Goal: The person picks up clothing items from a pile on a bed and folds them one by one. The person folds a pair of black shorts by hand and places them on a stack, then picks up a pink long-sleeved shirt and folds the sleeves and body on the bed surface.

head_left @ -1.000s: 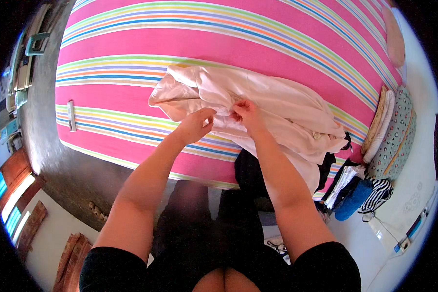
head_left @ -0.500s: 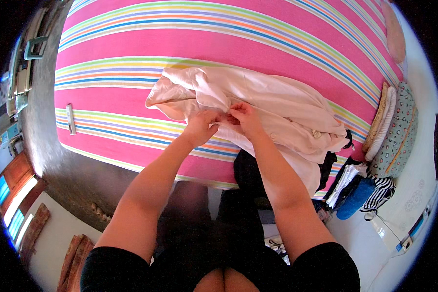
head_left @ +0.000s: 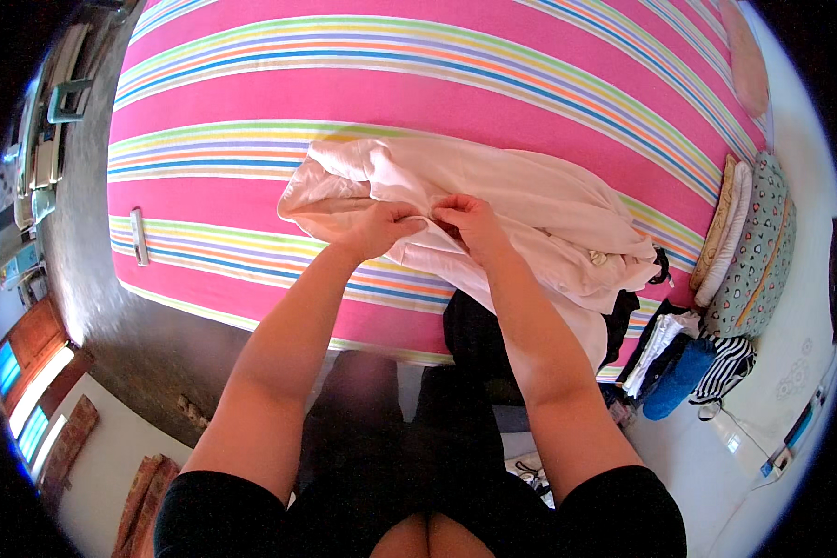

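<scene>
A pale pink buttoned garment (head_left: pixel 530 191) lies rumpled across the near side of a bed with a pink striped sheet (head_left: pixel 391 98). Both hands pinch its cloth close together near its middle. My left hand (head_left: pixel 378 230) has thumb and fingertips closed on the fabric edge. Just to its right, my right hand (head_left: pixel 471 226) grips the same edge with bent fingers. Whether a button sits between the fingertips is hidden. Dark cloth (head_left: pixel 474 330) shows under the garment's near side, beside my right forearm.
A white, narrow object (head_left: pixel 139 236) rests near the bed's left edge. To the right are a patterned pillow (head_left: pixel 758 246), folded light cushions (head_left: pixel 727 228), a rolled blue cloth (head_left: pixel 679 377) and black-and-white striped cloth (head_left: pixel 724 367). A green chair (head_left: pixel 65 100) stands far left.
My left hand has shifted slightly up and right, its fingers now pressed together on the cloth nearer my right hand. The garment's middle looks a little more pulled up between them.
</scene>
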The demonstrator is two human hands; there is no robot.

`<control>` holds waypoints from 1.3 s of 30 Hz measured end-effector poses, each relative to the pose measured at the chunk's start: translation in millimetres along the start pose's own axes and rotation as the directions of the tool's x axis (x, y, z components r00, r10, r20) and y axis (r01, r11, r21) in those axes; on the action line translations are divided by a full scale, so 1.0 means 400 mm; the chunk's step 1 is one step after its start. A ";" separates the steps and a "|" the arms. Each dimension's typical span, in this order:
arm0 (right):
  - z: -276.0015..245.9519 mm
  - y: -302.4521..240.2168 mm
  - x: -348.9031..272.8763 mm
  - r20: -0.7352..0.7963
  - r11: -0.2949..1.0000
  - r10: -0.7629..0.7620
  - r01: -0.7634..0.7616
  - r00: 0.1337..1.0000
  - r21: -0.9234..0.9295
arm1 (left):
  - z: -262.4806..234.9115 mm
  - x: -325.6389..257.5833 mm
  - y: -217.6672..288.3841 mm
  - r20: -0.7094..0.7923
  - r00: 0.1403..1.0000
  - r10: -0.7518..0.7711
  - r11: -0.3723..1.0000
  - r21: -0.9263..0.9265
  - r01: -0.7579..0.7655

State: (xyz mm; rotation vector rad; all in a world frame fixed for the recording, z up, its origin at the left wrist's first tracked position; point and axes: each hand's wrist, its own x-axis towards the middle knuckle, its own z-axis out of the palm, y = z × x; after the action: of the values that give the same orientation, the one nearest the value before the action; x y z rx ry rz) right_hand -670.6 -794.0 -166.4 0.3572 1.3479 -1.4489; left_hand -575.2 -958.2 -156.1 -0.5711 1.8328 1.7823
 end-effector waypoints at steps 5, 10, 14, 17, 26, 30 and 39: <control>-0.007 -0.005 0.002 0.043 0.998 -0.008 0.010 0.999 -0.055 | 0.000 -0.003 0.014 -0.119 0.991 0.065 0.997 0.036 -0.061; 0.012 0.002 0.002 0.044 0.999 -0.027 0.028 0.999 -0.030 | 0.029 -0.025 0.033 -0.243 0.958 0.151 0.960 0.268 -0.083; 0.031 0.014 0.007 0.017 0.946 -0.152 0.151 0.988 -0.287 | 0.059 -0.046 0.053 -0.326 0.835 0.444 0.798 0.568 -0.203; 0.034 0.024 0.008 0.036 0.925 -0.227 0.227 0.973 -0.303 | 0.077 -0.054 0.059 -0.383 0.784 0.489 0.767 0.617 -0.177; 0.041 -0.011 -0.023 0.036 0.976 -0.157 0.160 0.987 -0.146 | 0.075 -0.035 0.032 -0.470 0.809 0.351 0.935 0.225 -0.275; 0.041 -0.045 -0.049 0.152 0.845 -0.274 0.313 0.950 -0.433 | 0.039 -0.033 0.042 -0.362 0.926 0.104 0.994 0.000 -0.112; 0.022 -0.039 -0.052 0.178 0.792 -0.326 0.371 0.928 -0.484 | 0.002 -0.051 0.073 -0.107 0.991 -0.080 0.964 -0.260 0.049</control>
State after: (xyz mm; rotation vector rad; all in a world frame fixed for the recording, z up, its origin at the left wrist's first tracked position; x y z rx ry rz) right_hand -671.7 -794.9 -139.0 -0.3208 1.7265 -1.3077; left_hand -577.7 -957.3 -120.6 -0.8405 1.6457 1.9940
